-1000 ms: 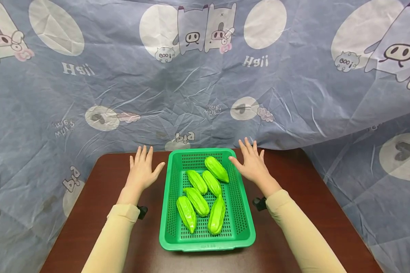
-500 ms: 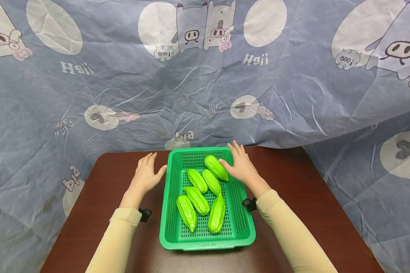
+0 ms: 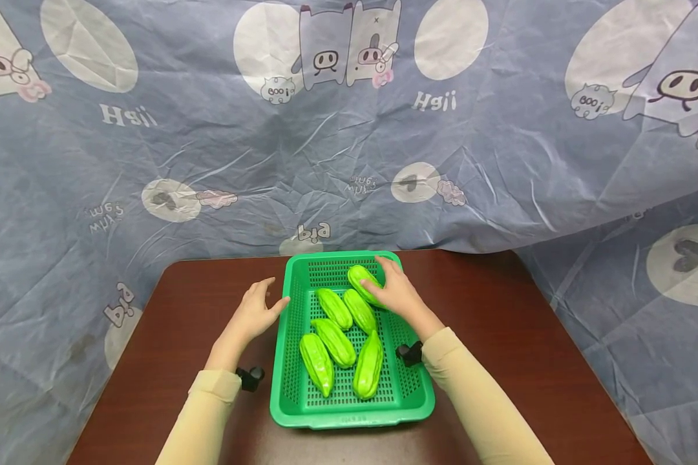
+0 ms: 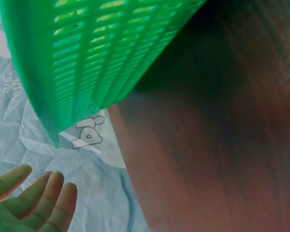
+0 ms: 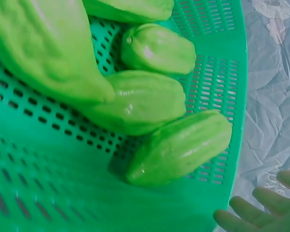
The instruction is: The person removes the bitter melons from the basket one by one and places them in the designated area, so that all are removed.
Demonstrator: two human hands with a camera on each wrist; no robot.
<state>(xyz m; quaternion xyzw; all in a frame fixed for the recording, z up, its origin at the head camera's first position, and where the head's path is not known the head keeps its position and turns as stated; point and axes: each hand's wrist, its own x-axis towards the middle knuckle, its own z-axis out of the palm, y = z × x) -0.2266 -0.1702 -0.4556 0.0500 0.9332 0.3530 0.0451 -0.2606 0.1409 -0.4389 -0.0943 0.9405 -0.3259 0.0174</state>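
A green perforated plastic basket [image 3: 351, 420] holds several light-green, ridged bitter gourds [image 3: 369, 367]. My right hand [image 3: 397, 294] hovers over the basket's far right corner, partly hiding the farthest bitter gourd [image 3: 358, 276]. In the right wrist view, its fingers [image 5: 275, 200] are spread at the basket's rim, apart from that gourd [image 5: 181, 147]. Outside the left rim is my left hand [image 3: 253, 318], its thumb tip close to the rim; I cannot tell if they touch. The left wrist view shows its fingers [image 4: 48, 195] loosely bent, holding nothing, beyond the basket's side wall [image 4: 87, 63].
The basket stands on a dark reddish-brown table [image 3: 483, 310]. A grey-blue cloth printed with cartoon pigs [image 3: 349, 142] hangs behind the table's far edge and along its sides. Black wrist cameras [image 3: 409, 354] sit below both hands.
My right hand has moved left and toward me, from beside the right rim to above the far gourd. My left hand has come slightly nearer the left rim, its fingers more bent.
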